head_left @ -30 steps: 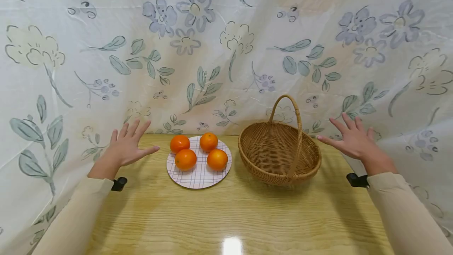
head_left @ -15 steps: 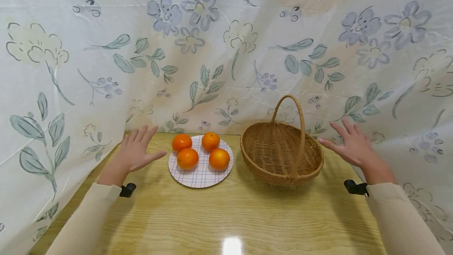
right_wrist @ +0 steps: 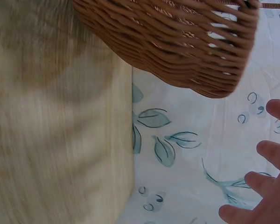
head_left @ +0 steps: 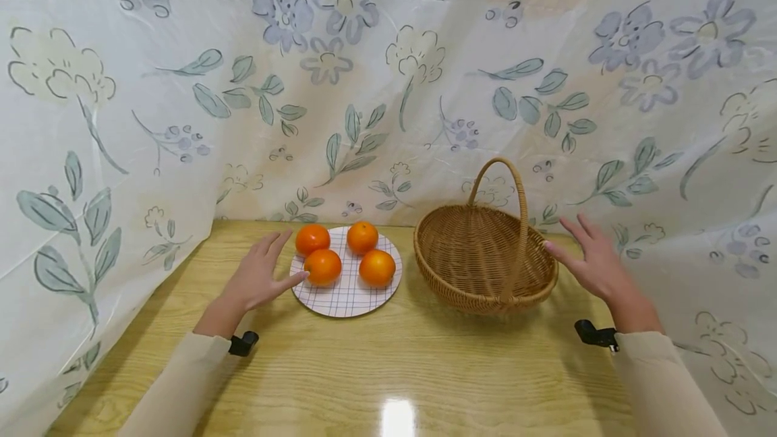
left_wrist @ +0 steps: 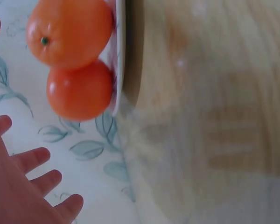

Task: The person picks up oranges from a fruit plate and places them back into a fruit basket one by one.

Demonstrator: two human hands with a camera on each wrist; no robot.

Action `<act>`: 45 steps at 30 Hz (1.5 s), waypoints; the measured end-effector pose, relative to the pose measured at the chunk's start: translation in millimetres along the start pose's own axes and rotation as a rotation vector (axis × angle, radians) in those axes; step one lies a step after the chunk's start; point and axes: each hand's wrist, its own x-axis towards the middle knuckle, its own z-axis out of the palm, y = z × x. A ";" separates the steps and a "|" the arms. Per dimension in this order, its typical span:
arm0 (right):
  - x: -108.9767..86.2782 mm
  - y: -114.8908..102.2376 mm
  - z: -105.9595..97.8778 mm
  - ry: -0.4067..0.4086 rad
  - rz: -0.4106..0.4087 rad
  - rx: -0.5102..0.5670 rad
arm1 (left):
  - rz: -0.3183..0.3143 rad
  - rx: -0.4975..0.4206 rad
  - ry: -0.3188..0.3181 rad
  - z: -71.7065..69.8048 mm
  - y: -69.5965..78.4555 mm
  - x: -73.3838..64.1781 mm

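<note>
My left hand (head_left: 257, 277) hovers at the left side of a round checked plate (head_left: 349, 302), fingers spread and holding nothing. Its thumb tip overlaps the edge of the front-left orange (head_left: 323, 267) in the head view. Behind that fruit sits a redder orange (head_left: 312, 240); to the right are a back orange (head_left: 362, 238) and a front-right orange (head_left: 377, 268). My right hand (head_left: 597, 267), also spread and bare, is beside a brown wicker basket (head_left: 479, 255) with a tall arched handle. Its thumb tip is right at the basket's right rim. In the right wrist view, the fingers (right_wrist: 273, 154) are apart from the weave.
A light wood table (head_left: 340, 376) bears the plate and basket side by side near its back edge. Behind and along both sides hangs a floral cloth (head_left: 388, 86). A black wrist camera (head_left: 244, 343) is strapped to my left wrist, another wrist camera (head_left: 595, 336) to my right.
My left hand has moved right and down to the plate's edge. My right hand has come slightly lower and closer to the basket. Fruit, plate and basket stay in their places.
</note>
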 end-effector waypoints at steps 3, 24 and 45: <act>-2.9 0.1 4.5 -0.004 0.019 0.028 | -0.015 -0.061 -0.001 7.6 5.5 -0.9; -15.0 -2.0 38.5 0.021 0.077 0.408 | -0.105 -0.433 0.051 40.1 37.1 1.3; -8.0 37.3 47.0 -0.250 -0.002 1.189 | -0.151 -0.518 0.075 51.3 39.7 2.7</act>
